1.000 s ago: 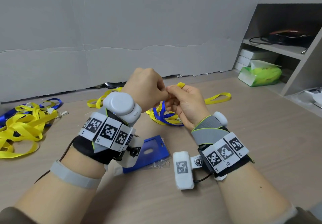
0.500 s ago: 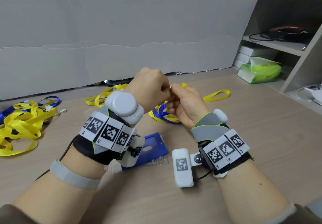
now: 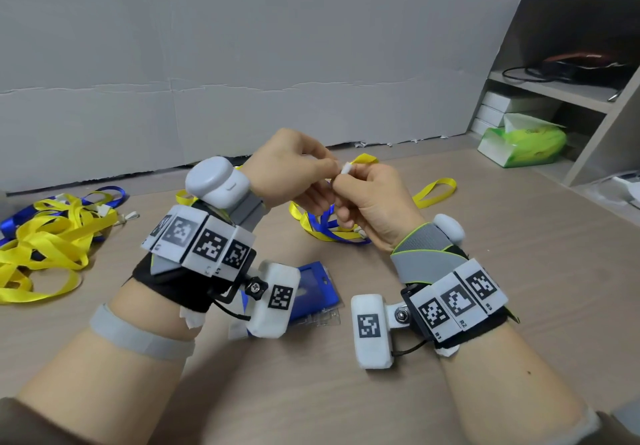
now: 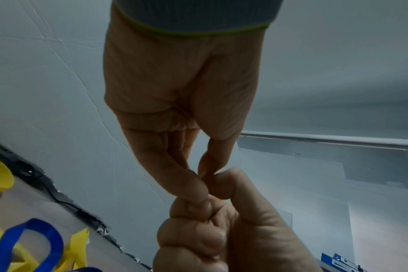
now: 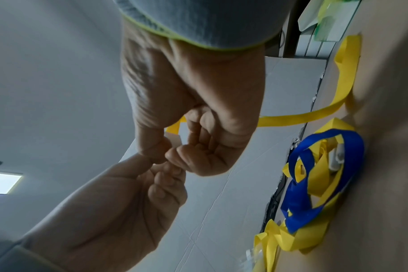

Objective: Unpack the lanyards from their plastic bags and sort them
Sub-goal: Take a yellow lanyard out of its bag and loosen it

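Both hands met in the air above the worktop (image 3: 485, 271), the left hand (image 3: 294, 170) and right hand (image 3: 370, 202) each in a pinching grip on a small white piece (image 3: 346, 169) (what it was stayed unclear, mostly hidden by fingertips). It likely handled light and slippery, best nipped at its edge. Loose lanyards (image 3: 329, 226) lay below, limp.

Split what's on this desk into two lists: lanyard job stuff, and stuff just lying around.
Job:
- small white piece pinched between left hand and right hand
- blue-and-yellow lanyard bundle
- yellow lanyard pile
- blue card holder in plastic bag

Lying about:
- green tissue pack
- white boxes
- cables on shelf
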`<state>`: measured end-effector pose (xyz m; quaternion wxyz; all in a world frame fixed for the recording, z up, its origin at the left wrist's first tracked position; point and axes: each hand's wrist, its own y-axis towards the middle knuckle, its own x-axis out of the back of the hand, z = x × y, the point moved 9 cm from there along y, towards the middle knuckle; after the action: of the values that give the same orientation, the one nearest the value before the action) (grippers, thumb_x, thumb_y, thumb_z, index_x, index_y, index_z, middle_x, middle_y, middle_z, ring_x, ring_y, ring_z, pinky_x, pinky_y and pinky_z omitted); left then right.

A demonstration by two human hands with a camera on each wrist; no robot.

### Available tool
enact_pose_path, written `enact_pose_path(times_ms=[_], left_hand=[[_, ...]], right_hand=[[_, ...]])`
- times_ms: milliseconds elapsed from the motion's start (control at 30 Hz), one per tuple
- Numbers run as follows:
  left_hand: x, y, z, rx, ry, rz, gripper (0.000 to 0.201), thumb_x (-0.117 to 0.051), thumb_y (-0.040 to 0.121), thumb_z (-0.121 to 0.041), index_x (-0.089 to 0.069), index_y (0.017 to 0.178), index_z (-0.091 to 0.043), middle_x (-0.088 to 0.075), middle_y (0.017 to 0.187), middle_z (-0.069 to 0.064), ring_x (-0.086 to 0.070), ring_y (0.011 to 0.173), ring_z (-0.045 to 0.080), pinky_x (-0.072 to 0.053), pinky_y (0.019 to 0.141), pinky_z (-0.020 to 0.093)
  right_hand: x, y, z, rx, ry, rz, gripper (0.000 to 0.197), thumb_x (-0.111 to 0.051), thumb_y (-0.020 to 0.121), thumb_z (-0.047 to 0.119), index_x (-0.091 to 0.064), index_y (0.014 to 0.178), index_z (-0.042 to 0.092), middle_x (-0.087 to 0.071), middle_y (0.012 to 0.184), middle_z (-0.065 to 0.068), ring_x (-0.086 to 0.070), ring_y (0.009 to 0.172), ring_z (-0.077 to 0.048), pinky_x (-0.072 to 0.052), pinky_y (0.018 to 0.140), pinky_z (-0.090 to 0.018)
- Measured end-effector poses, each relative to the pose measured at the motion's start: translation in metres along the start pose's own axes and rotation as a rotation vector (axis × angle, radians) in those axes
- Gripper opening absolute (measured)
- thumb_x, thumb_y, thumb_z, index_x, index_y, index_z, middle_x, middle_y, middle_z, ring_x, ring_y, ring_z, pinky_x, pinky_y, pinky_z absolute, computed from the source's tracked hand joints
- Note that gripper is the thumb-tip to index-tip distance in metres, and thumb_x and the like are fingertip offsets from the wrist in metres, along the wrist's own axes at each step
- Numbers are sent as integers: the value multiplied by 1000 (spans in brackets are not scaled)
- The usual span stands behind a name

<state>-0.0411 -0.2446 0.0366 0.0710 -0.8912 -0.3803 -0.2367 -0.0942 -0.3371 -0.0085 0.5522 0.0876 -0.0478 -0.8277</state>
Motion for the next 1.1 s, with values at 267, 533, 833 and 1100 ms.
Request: enact_pose_path(times_ms=[267,533,833,1100], left_hand=[[-2,1,1,-11,-40,81,16,-52,95,-2,-64,104,3,-68,66,18,-63,51,26,-56,51,29],[-15,-7,38,148,111,232,35,-57,98,-29,-61,114,2,-72,83,16,-70,69,24,-59,61,32],[-56,-70,64,-9,1209,591,98,-79,60,-62,-30,141,-34,-34,131,-6,-41,113,16,-49,96,41],[-70,-75,66,-55,1365,557,78,-75,69,-38,-40,136,-18,-38,127,7,-45,113,27,-54,83,44]], right_hand=[[1,-3,5,16,14,39,15,-53,90,-7,-59,77,-1,-51,54,-11,-42,38,-17,-35,36,-20],[22,3,-2,-5,-40,-24,22,-58,90,-2,-58,68,2,-56,56,-9,-46,38,-15,-36,37,-20],[23,5,-12,-43,-24,-31,24,-58,88,-1,-59,65,5,-56,56,-9,-46,40,-16,-37,38,-21],[21,2,-15,-67,-4,-28,26,-58,90,0,-58,64,5,-54,54,-7,-44,40,-15,-36,37,-20]])
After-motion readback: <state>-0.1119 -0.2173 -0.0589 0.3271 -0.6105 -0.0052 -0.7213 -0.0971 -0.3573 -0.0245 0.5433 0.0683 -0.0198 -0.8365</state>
